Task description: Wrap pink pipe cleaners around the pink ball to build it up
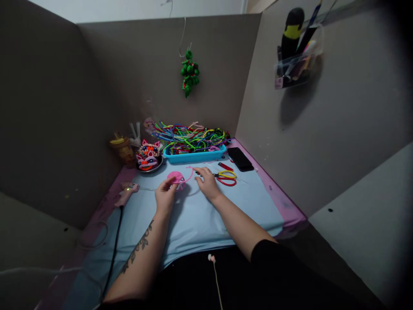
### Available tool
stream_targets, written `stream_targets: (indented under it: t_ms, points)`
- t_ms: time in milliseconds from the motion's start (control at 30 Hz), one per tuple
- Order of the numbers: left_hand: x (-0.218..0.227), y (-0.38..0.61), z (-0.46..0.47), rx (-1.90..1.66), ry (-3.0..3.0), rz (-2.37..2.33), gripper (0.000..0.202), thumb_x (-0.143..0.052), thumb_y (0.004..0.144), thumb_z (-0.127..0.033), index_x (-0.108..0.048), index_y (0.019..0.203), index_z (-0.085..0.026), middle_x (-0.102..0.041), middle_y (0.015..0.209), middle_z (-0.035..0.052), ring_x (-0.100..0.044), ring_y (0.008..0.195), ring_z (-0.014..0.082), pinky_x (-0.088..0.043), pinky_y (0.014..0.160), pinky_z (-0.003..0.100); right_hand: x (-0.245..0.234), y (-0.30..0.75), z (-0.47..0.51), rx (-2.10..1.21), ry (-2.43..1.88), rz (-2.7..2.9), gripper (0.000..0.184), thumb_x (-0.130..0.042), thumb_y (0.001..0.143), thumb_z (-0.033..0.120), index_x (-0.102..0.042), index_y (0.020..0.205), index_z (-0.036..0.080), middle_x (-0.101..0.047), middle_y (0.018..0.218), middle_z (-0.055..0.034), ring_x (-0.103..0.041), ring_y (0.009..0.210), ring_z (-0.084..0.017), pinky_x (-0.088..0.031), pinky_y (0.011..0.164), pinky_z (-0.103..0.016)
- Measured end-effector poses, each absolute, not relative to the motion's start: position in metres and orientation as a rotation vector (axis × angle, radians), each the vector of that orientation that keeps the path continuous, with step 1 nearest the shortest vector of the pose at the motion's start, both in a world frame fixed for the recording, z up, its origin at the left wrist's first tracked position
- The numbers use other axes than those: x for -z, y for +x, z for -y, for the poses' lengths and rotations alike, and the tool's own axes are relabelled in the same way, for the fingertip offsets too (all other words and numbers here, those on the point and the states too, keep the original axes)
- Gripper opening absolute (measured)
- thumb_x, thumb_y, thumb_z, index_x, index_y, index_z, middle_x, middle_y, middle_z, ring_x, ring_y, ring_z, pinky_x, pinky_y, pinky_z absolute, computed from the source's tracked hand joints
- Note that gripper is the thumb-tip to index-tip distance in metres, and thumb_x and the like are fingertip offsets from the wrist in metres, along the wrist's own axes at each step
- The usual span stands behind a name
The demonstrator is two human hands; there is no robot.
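My left hand (pixel 165 197) grips a round pink piece (pixel 175 175), which looks coiled from fuzzy pipe cleaner, by its left edge above the blue cloth. A loose pink pipe cleaner strand (pixel 189 178) curves from this piece up to the fingertips of my right hand (pixel 208 183). Those fingertips close on the strand near its end; the exact pinch is too small to see clearly. Just right of that hand lie scissors (pixel 220 175) with yellow and red handles, their blades partly hidden behind the fingers.
A blue tray (pixel 195 158) heaped with colourful pipe cleaners stands at the back. Left of it, a bowl (pixel 151 169) holds fuzzy animal-face pieces. A pink glue gun (pixel 126 194) with a black cord lies left, a black phone (pixel 240 159) right. Grey partitions enclose the table.
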State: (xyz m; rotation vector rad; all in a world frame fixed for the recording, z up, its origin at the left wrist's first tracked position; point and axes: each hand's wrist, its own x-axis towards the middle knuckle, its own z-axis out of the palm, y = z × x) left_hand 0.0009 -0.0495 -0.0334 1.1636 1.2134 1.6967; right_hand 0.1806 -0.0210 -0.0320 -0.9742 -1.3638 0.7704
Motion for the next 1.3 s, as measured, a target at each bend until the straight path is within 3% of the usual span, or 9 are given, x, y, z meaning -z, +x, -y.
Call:
stream_targets:
  t_ms: [133,367,533,700,1033,1300]
  points:
    - [0.032,0.001,0.049,-1.646,1.175,-1.192,0.039,-0.080,0.060,-0.029,-0.073,0.096,-0.018,-0.072,0.091,0.0108,-0.066,0.079,0.0212,-0.052,0.075,0.037,0.035,0.179,0.018,-0.360,-1.006,1.768,0.033,-0.053,0.078,0.009,-0.068,0.105,0.022,-0.064,0.094,-0.0078,-0.053,0.095,-0.023,-0.041,0.092,-0.039]
    - [0.030,0.001,0.053,-1.609,1.274,-1.253,0.033,-0.080,0.059,-0.027,-0.075,0.090,-0.019,-0.073,0.090,0.0101,-0.065,0.086,0.0244,-0.049,0.085,0.042,0.039,0.184,0.009,-0.320,-1.068,1.662,0.022,-0.053,0.082,0.015,-0.073,0.090,0.020,-0.059,0.086,-0.0095,-0.053,0.089,-0.024,-0.043,0.087,-0.040]
    - [0.029,0.000,0.053,-1.658,1.267,-1.311,0.029,-0.078,0.062,-0.028,-0.075,0.091,-0.020,-0.073,0.093,0.0092,-0.064,0.093,0.0248,-0.045,0.092,0.042,0.035,0.182,0.015,-0.435,-1.007,1.569,0.022,-0.054,0.081,0.017,-0.074,0.087,0.024,-0.064,0.085,-0.0065,-0.058,0.084,-0.020,-0.046,0.083,-0.036]
    - [0.030,0.001,0.048,-1.652,1.176,-1.274,0.032,-0.077,0.065,-0.031,-0.074,0.094,-0.017,-0.073,0.094,0.0116,-0.067,0.088,0.0239,-0.048,0.085,0.041,0.030,0.172,0.026,-0.583,-0.893,1.515,0.018,-0.057,0.079,0.021,-0.074,0.084,0.025,-0.069,0.082,-0.0046,-0.062,0.079,-0.019,-0.049,0.077,-0.033]
    - [0.025,0.004,0.051,-1.634,1.109,-1.198,0.041,-0.081,0.058,-0.033,-0.074,0.094,-0.013,-0.073,0.088,0.0109,-0.067,0.080,0.0220,-0.050,0.078,0.036,0.027,0.164,0.034,-0.823,-0.832,1.401,0.019,-0.060,0.069,0.016,-0.074,0.074,0.028,-0.071,0.082,-0.0020,-0.061,0.084,-0.019,-0.046,0.088,-0.037]
    - [0.023,0.007,0.055,-1.624,1.204,-1.195,0.036,-0.078,0.063,-0.032,-0.074,0.094,-0.015,-0.073,0.092,0.0110,-0.067,0.084,0.0233,-0.050,0.080,0.037,0.034,0.148,0.030,-1.172,-0.854,1.218,0.014,-0.070,0.061,0.029,-0.070,0.071,0.020,-0.067,0.065,-0.0010,-0.058,0.061,-0.015,-0.047,0.062,-0.029]
